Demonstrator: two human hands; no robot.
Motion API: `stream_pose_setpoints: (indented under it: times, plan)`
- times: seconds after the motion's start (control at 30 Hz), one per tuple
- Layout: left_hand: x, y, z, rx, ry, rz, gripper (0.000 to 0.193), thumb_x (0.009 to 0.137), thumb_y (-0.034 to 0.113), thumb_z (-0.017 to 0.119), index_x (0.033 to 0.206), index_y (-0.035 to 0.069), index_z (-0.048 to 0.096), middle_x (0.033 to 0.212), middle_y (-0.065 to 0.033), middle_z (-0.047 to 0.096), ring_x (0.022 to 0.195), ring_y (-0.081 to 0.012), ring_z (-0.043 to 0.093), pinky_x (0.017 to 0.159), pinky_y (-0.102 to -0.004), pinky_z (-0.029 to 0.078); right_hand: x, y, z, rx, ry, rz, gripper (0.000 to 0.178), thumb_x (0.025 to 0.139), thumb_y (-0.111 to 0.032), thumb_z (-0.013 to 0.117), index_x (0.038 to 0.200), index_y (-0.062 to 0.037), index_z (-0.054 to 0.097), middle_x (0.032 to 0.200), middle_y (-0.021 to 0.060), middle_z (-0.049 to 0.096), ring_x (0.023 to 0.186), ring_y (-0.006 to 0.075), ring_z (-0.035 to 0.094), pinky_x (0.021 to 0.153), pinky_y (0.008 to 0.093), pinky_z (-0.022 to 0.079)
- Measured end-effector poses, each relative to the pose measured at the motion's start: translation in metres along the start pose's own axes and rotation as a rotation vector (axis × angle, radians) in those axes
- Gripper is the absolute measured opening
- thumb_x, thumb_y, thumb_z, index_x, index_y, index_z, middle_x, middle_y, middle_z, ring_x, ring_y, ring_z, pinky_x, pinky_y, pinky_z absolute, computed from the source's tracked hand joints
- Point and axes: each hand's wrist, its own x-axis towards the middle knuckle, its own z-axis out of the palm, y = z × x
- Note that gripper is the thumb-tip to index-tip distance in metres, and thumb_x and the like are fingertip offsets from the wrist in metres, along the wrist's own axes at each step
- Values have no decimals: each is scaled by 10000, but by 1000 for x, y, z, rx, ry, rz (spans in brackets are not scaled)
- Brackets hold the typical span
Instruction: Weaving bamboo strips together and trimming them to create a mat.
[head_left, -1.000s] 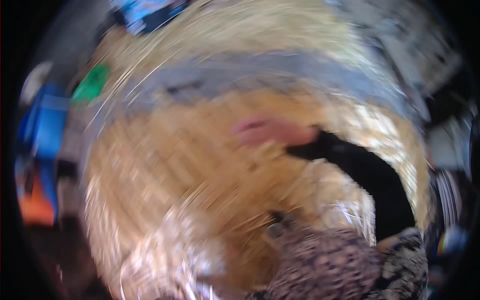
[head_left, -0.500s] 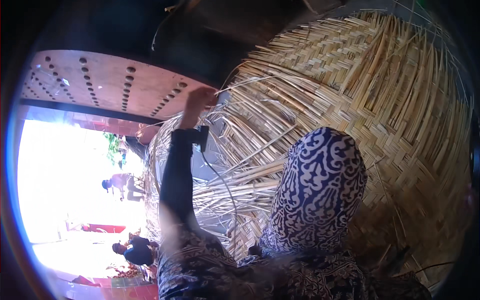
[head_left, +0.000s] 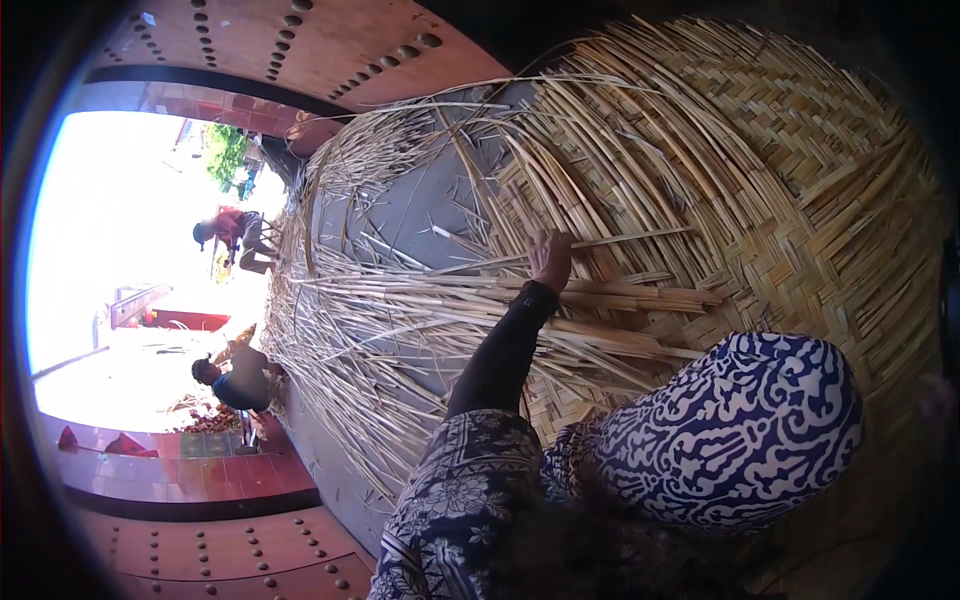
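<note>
Left grip point(head_left: 550, 258): the fingers curl low over the strips and seem closed on one pale strip point(head_left: 645, 236), though the undersides of the fingers are hidden.
Right grip: out of view, so I cannot tell its state.
Pale strip: it slants from the left grip toward the weave, lying across darker strips (its other end gets lost among its neighbours).
Woven mat point(head_left: 850, 270): spread over the right of the view, with a herringbone weave; its unwoven edge is by the left grip.
Loose ends point(head_left: 370, 310): a fan of long strips runs left from the mat over the grey floor point(head_left: 400, 215).
Strip work: the step in hand looks like sorting or placing a single strip at the unwoven edge.
Next move: it would call for keeping that strip apart from its neighbours and guiding it without bending it.
Patterned cloth point(head_left: 720, 440): blue and white, apparently over a knee, hiding part of the mat.
Doorway: two people, one in a red top point(head_left: 230, 228), one in a dark top point(head_left: 243, 385), are well apart from the left grip.
</note>
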Motion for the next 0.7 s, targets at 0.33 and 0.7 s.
stream_pose_setpoints:
  times: [0.33,0.7]
  plan:
    - [22,-3,-54,-198,239,93,218,699,70,478,909,113,518,739,-44,511,759,-235,511,667,-373,377,72,82,63,-15,17,-178,277,839,-142,469,1075,-2,501,913,110,565,827,163,543,719,253,430]
    - [23,163,-110,-402,253,635,273,694,154,539,953,69,520,742,-62,507,740,-209,503,740,-365,379,98,-30,109,-1151,619,-1054,347,818,-167,459,1140,-45,422,1086,149,495,976,264,494,834,368,395]
